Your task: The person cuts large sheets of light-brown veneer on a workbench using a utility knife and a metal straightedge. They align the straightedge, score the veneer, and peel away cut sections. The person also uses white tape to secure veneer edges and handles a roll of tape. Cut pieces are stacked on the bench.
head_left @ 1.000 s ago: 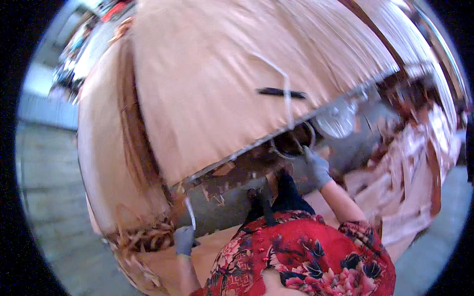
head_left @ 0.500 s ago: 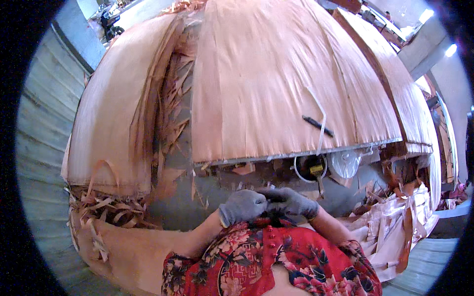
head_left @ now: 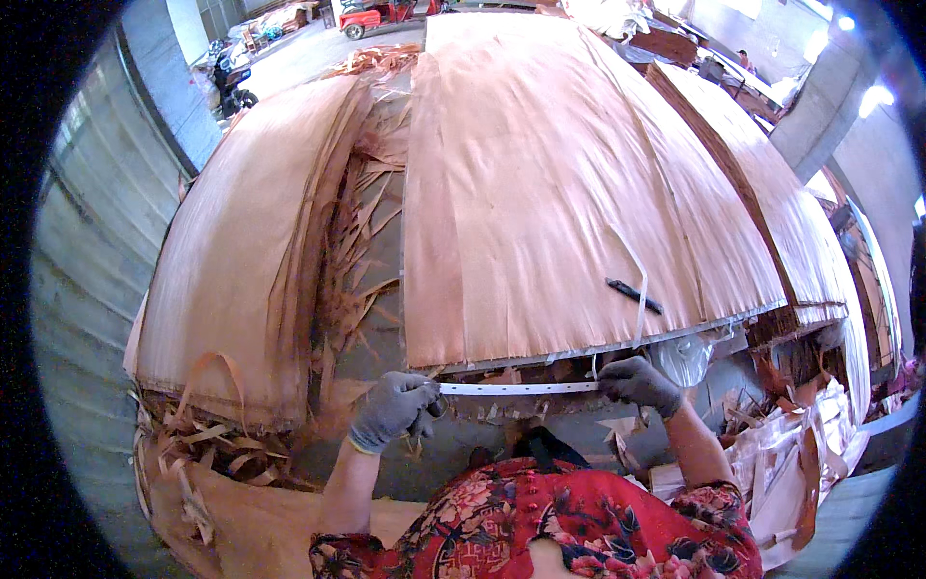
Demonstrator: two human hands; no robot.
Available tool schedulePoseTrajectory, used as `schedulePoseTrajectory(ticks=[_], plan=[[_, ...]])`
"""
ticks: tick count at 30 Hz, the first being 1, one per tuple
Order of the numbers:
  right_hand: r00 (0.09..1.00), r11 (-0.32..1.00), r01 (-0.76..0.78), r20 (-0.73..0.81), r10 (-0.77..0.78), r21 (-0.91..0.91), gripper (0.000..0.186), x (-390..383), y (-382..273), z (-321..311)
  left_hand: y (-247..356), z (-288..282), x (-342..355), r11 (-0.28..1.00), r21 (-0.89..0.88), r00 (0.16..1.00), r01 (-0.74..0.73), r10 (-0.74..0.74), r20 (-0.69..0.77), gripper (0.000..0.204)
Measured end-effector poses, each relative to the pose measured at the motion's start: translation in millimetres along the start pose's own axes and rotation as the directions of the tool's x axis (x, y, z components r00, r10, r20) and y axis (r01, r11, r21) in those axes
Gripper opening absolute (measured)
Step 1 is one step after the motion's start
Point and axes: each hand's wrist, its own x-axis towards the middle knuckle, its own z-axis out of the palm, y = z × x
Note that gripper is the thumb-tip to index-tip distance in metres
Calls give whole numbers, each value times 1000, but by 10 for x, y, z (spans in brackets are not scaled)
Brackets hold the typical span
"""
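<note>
A white strip of tape with a row of small dark dots (head_left: pixel 521 389) is stretched taut between my hands, just off the near edge of the large wood veneer sheet (head_left: pixel 540 193). My left hand (head_left: pixel 394 410), in a grey glove, pinches its left end. The gloved right hand (head_left: pixel 640 384) has its fingers closed on the right end, below the sheet's edge. On top of the sheet lies a black pen-shaped tool (head_left: pixel 634 295). A narrow pale strip (head_left: pixel 629 253) runs beside it and over the edge.
Veneer stacks lie on the left (head_left: pixel 227 251) and the right (head_left: pixel 762 174). Torn veneer scraps (head_left: pixel 362 251) fill the left gap, with more curled strips (head_left: pixel 231 449) near the front left. Clear plastic (head_left: pixel 683 359) hangs by my right hand. A motorbike (head_left: pixel 230 87) stands far left.
My hands were together at my front; they have spread apart and moved forward to the sheet's edge. The white tape now shows between them.
</note>
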Motion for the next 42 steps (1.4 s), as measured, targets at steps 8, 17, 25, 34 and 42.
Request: schedulePoseTrajectory(ticks=[8,17,25,34,42], plan=[[996,366,-9,-41,-80,-930,42,350,200,-337,347,344,172,972,216,993,86,-102,62,31],[621,741,483,414,-665,467,44,951,-556,518,409,751,568,927,358,971,112,-178,157,30],[874,972,-34,478,-84,232,24,1519,-524,468,-62,326,895,869,378,939,320,-237,-250,32],[952,836,281,249,-180,-471,32,2170,-564,785,-529,38,1464,607,752,953,258,-31,-302,32],[985,732,131,170,-21,-668,34,2231,-639,909,-810,56,1592,574,764,943,295,-48,-328,31]])
